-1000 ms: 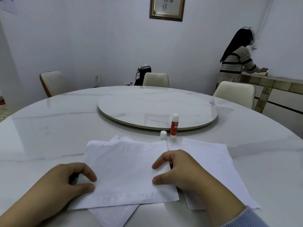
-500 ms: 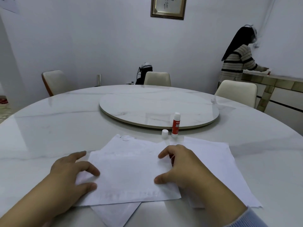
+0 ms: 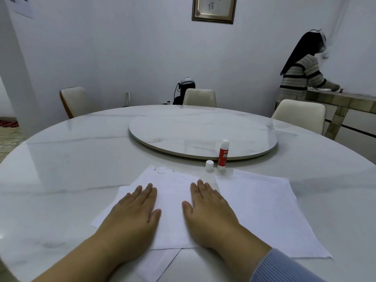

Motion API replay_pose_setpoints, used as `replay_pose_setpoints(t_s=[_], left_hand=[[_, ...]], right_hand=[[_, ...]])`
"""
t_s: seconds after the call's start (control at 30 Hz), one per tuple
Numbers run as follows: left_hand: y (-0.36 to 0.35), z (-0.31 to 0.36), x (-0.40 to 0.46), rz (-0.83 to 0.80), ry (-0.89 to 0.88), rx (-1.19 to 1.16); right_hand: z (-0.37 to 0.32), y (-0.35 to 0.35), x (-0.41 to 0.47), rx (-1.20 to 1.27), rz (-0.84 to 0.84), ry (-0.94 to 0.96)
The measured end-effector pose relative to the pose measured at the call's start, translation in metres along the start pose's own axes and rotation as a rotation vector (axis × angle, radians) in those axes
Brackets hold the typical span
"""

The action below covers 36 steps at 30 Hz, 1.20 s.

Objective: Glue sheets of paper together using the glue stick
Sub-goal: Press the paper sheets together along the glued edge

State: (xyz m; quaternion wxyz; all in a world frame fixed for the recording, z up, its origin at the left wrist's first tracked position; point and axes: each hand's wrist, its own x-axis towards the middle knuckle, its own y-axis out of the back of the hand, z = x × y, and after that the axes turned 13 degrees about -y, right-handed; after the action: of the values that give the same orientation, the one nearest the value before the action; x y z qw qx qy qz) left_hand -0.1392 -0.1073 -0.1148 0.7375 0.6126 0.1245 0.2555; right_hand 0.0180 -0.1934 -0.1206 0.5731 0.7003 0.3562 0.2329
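Both hands flat on the paper

The left hand and right hand lie spread, palms down, pressing the top sheet on the table. Beyond the right fingertips the glue stick stands upright, uncapped, its cap just left.

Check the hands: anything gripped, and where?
Nothing gripped. Left hand and right hand lie flat, fingers extended, pressing the top sheet. Glue stick stands untouched.

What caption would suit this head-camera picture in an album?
Both hands, left hand and right hand, press flat on stacked paper sheets; glue stick stands uncapped nearby.
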Motion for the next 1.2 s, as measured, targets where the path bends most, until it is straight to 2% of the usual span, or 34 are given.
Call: replay_pose_setpoints(t_s=[0.27, 0.63, 0.87, 1.0, 1.13, 1.2], left_hand=[[0.004, -0.003, -0.001, -0.047, 0.030, 0.022], [0.001, -0.004, -0.004, 0.013, 0.161, 0.029], [0.000, -0.004, -0.004, 0.017, 0.170, 0.020], [-0.001, -0.005, -0.004, 0.022, 0.170, 0.025], [-0.002, -0.006, -0.004, 0.028, 0.173, 0.021], [-0.002, -0.007, -0.004, 0.041, 0.175, 0.018]], right_hand=[[0.007, 0.006, 0.000, -0.004, -0.042, 0.023], [0.007, 0.007, -0.005, 0.086, 0.016, -0.031], [0.004, 0.016, -0.005, 0.407, 0.076, -0.049], [0.005, 0.016, -0.009, 0.638, 0.124, 0.004], [0.014, 0.025, -0.010, 0.967, 0.167, -0.070], [0.015, 0.029, -0.013, 1.020, 0.159, -0.092]])
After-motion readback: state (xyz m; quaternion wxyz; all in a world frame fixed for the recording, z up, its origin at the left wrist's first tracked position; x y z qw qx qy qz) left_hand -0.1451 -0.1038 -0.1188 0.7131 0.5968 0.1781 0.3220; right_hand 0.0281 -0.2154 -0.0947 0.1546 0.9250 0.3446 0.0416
